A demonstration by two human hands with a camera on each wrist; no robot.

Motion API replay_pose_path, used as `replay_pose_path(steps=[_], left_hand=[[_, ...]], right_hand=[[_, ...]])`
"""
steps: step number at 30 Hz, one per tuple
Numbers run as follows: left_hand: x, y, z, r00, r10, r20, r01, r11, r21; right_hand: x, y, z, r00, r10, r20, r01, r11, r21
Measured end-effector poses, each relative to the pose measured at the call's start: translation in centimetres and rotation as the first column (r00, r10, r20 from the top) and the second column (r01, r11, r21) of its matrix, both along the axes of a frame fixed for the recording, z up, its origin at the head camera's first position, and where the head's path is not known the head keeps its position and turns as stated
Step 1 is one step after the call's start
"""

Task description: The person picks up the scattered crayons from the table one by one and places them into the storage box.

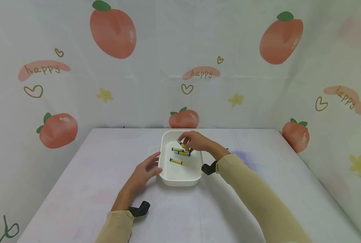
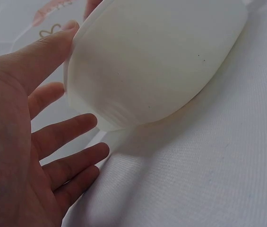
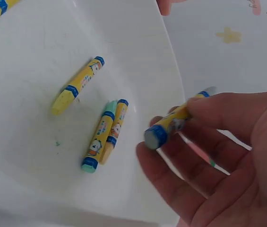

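Note:
A white tray [image 1: 180,175] stands on the table with several crayons in yellow wrappers inside. My right hand [image 1: 197,141] is over its far right part, pinching a grey crayon [image 3: 173,122] between thumb and fingers, tilted above the tray floor. Below it, a green crayon [image 3: 98,139] lies against a light orange crayon [image 3: 116,130]. A yellow crayon [image 1: 178,162] lies apart, nearer the tray's middle. At the tray's left side is my left hand [image 1: 142,173], fingers spread; in the left wrist view its thumb [image 2: 53,49] touches the rim.
A patterned cloth wall with fruit prints [image 1: 184,118] rises behind the table. Right of the tray, a purple smudge [image 1: 245,159] marks the white tablecloth. A tiny dark object [image 1: 227,149] shows beyond my right forearm. Each wrist wears a black camera mount [image 1: 140,209].

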State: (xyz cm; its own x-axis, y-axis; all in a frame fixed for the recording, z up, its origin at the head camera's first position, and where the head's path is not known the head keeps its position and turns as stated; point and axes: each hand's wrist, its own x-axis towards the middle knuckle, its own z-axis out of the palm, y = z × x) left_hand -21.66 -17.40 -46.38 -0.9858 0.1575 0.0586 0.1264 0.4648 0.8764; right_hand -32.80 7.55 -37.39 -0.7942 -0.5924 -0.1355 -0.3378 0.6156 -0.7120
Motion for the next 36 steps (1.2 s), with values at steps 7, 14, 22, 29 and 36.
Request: replay_pose_path(steps=[7, 14, 22, 29, 36], left_hand=[[0.0, 0.0, 0.0, 1.0, -0.007, -0.005, 0.007, 1.0, 0.008], [0.0, 0.0, -0.1, 1.0, -0.006, -0.007, 0.006, 1.0, 0.007], [-0.1, -0.1, -0.1, 1.0, -0.002, -0.008, 0.002, 1.0, -0.005], [-0.2, 0.0, -0.1, 1.0, 0.005, -0.001, -0.005, 1.0, -0.005], [-0.1, 0.0, -0.2, 1.0, 0.009, -0.003, -0.009, 1.0, -0.006]], right_hand=[[-0.3, -1.5, -0.4, 0.999, 0.046, -0.017, -0.043, 0.987, 0.154], [-0.5, -1.7, -1.0, 0.999, 0.034, -0.001, -0.033, 0.988, 0.154], [-0.3, -1.3, -0.9, 0.999, 0.044, 0.001, -0.044, 0.993, 0.11], [0.3, -0.6, -0.6, 0.998, 0.031, -0.055, -0.029, 0.999, 0.044], [1.3, 0.9, -0.3, 0.987, 0.011, -0.16, -0.015, 1.0, -0.02]])
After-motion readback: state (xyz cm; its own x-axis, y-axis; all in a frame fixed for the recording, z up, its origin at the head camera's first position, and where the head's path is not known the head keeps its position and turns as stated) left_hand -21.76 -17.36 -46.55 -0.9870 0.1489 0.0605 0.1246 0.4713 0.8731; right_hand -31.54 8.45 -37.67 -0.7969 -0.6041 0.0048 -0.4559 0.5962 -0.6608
